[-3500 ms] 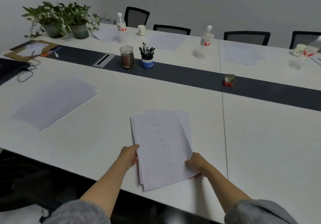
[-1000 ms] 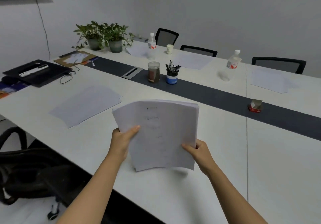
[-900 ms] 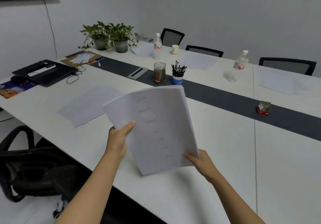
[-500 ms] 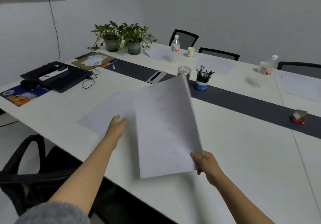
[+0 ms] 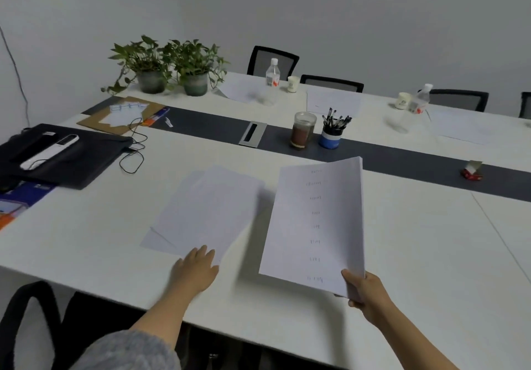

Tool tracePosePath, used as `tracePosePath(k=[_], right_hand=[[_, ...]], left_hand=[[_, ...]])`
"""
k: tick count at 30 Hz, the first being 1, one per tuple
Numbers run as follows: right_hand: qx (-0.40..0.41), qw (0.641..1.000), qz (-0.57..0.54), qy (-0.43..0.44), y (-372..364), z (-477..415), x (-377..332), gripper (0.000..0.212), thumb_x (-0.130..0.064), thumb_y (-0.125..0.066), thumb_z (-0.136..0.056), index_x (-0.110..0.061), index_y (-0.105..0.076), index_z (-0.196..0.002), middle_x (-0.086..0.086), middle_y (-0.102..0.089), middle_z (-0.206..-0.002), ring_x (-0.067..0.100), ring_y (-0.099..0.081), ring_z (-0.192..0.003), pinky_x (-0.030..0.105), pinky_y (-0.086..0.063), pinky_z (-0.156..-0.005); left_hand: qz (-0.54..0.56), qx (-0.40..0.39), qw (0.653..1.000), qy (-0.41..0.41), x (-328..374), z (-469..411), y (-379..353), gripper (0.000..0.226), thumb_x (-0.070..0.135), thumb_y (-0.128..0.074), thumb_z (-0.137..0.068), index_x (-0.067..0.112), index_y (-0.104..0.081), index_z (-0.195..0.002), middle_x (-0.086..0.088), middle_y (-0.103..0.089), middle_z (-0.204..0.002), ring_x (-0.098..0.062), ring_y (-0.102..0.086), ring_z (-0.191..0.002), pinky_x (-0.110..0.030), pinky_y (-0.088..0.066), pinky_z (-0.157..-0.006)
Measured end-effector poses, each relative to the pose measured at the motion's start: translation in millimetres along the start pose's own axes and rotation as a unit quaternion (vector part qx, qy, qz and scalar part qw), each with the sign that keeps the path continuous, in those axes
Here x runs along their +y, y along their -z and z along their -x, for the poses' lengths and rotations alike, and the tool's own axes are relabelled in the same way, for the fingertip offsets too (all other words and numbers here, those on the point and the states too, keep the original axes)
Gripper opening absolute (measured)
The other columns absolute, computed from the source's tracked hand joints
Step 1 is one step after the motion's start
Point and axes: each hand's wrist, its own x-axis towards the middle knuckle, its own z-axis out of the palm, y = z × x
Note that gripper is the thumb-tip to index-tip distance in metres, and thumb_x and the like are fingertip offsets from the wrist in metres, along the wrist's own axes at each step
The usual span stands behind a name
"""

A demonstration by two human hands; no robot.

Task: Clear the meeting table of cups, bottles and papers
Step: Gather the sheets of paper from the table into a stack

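Left hand [image 5: 195, 266] has moved flat onto the loose white sheets [image 5: 207, 211]; right hand [image 5: 366, 293] pinches the gathered white paper stack [image 5: 316, 226]. Far plastic bottles [image 5: 272, 74], paper cups [image 5: 292, 84] remain.

1. My right hand [image 5: 365, 292] holds a paper stack [image 5: 316, 226] at 1 o'clock, over the table [image 5: 416, 240].
2. Loose sheets [image 5: 207, 211] lie at 11 o'clock, with my left hand [image 5: 195, 266] at their near edge.
3. A jar [image 5: 303, 130] and pen cup [image 5: 330, 137] stand side by side at 12 o'clock, behind both.
4. Plants [image 5: 172, 62] sit far back at 10 o'clock.
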Motion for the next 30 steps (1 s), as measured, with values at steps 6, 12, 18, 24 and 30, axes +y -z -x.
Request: tracePosePath(k=[6, 12, 18, 24, 30], right_hand=[[0.023, 0.999, -0.026, 0.018, -11, 7, 1, 0.005, -0.005, -0.053, -0.09, -0.002, -0.056, -0.09, 0.018, -0.059, -0.084, 0.033, -0.057, -0.062, 0.021, -0.034, -0.036], [0.026, 0.999, -0.011, 0.026, -18, 8, -3, 0.016, -0.005, -0.053, -0.091, 0.004, -0.052, -0.104, 0.015, -0.058, -0.086, 0.035, -0.057, -0.066, 0.022, -0.036, -0.033], [-0.043, 0.999, -0.012, -0.005, -46, -4, -9, 0.02, -0.005, -0.052, -0.091, 0.001, -0.049, -0.11, 0.015, -0.06, -0.089, 0.029, -0.062, -0.06, 0.02, -0.032, -0.036], [-0.137, 0.986, -0.033, -0.088, -122, -10, 12, 0.013, -0.004, -0.055, -0.089, 0.0, -0.057, -0.102, 0.013, -0.06, -0.082, 0.026, -0.053, -0.061, 0.022, -0.039, -0.041], [-0.101, 0.982, 0.094, -0.127, -127, -27, 25, 0.017, -0.002, -0.056, -0.085, 0.008, -0.048, -0.096, 0.024, -0.056, -0.08, 0.034, -0.057, -0.052, 0.035, -0.049, -0.04]], left_hand=[[-0.009, 0.059, 0.992, -0.11, 38, 21, -19, 0.048, 0.048, -0.03, -0.092, 0.038, -0.032, -0.139, 0.011, -0.026, -0.15, -0.019, -0.028, -0.133, -0.036, -0.024, -0.106], [0.334, -0.107, 0.931, -0.105, 63, 41, -15, 0.068, 0.061, -0.042, -0.057, 0.032, -0.058, -0.116, 0.003, -0.059, -0.109, -0.017, -0.052, -0.106, -0.03, -0.037, -0.098], [0.489, 0.138, 0.857, 0.088, 5, 33, 9, 0.031, 0.01, -0.047, -0.092, 0.006, -0.06, -0.12, -0.01, -0.054, -0.13, -0.029, -0.048, -0.123, -0.032, -0.037, -0.101], [0.58, 0.063, 0.794, 0.171, -15, 23, 7, 0.038, 0.024, -0.05, -0.09, 0.004, -0.049, -0.122, -0.013, -0.048, -0.128, -0.03, -0.047, -0.113, -0.037, -0.038, -0.096], [0.716, -0.017, 0.659, 0.231, -13, 25, 7, 0.021, 0.028, -0.052, -0.093, 0.008, -0.051, -0.101, -0.015, -0.056, -0.086, -0.025, -0.051, -0.064, -0.026, -0.034, -0.051]])
